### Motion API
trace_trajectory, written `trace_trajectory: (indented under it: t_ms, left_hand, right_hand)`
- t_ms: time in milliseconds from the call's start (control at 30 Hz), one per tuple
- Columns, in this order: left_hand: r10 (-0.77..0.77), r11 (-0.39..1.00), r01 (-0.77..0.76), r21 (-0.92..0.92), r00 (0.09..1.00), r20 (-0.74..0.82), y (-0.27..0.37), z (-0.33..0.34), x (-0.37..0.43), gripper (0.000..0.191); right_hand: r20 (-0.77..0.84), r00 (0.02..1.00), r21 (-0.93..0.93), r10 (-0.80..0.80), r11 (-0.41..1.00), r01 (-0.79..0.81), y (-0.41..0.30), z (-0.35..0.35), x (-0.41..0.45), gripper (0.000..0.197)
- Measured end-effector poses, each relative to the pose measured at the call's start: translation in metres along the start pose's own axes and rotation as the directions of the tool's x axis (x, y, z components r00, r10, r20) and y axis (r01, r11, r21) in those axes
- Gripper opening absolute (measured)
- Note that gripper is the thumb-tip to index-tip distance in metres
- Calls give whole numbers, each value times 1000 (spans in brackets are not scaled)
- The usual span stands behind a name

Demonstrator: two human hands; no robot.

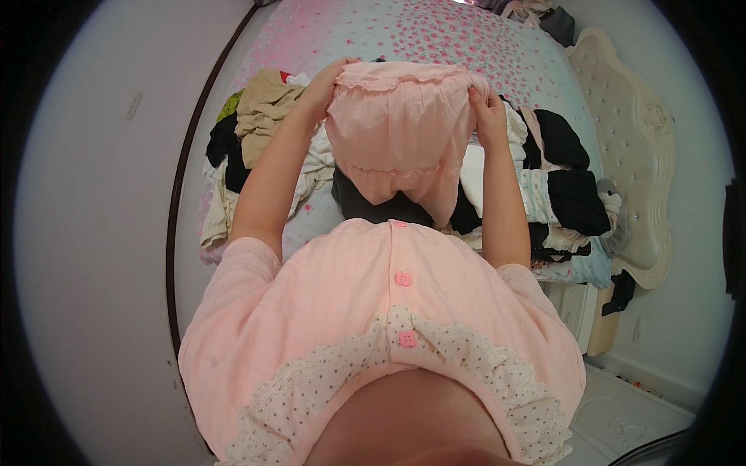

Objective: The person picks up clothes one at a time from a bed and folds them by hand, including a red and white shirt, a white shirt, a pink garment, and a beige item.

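A light pink garment (402, 128) with a gathered, ruffled band along its top hangs in front of me above the bed. It looks like pyjama shorts, its lower edge falling in two points. My left hand (327, 87) grips the top corner on the left, partly behind the cloth. At the opposite corner, the fingers and thumb of my right hand (488, 115) pinch the fabric. Behind and below the garment lies a dark piece of clothing (373, 204), mostly covered from view. A white folded cloth (472, 175) shows beside my right forearm.
Loose clothes, including a beige garment (265, 113), are heaped on the left of the bed. Folded black clothes (577, 201) and a striped white cloth (535, 195) lie in stacks on the right. A cream headboard (641, 151) and a grey plush toy (612, 201) border that side. The floral bedsheet (373, 29) extends beyond.
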State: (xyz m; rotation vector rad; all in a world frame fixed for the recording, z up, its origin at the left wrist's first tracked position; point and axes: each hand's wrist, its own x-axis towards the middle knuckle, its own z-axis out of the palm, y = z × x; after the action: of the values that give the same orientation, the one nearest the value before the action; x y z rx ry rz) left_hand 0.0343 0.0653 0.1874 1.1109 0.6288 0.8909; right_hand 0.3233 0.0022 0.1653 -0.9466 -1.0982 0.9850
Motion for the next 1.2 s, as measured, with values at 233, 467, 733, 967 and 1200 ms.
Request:
trace_trajectory:
  t_ms: [233,467,733,967,1200]
  left_hand:
    - [307,512,-407,757,909,281,20,4,-14,60]
    - [210,279,-277,919,952,223,-28,-1,-4,27]
    - [366,875,-280,395,916,-162,-13,-23,13,12]
    - [160,975,-134,179,977,-138,-20,-30,2,73]
    - [-128,978,115,175,990,66,-27,17,-16,42]
  right_hand:
    - [18,1000,262,1,965,-6,-14,8,8,27]
    - [153,985,119,78,988,-97,-17,15,6,37]
    - [228,972,-268,53,963,10,-19,1,2,60]
    - [168,982,305,87,943,-135,-30,30,7,53]
    - [96,942,593,320,742,-313,-9,-1,22,31]
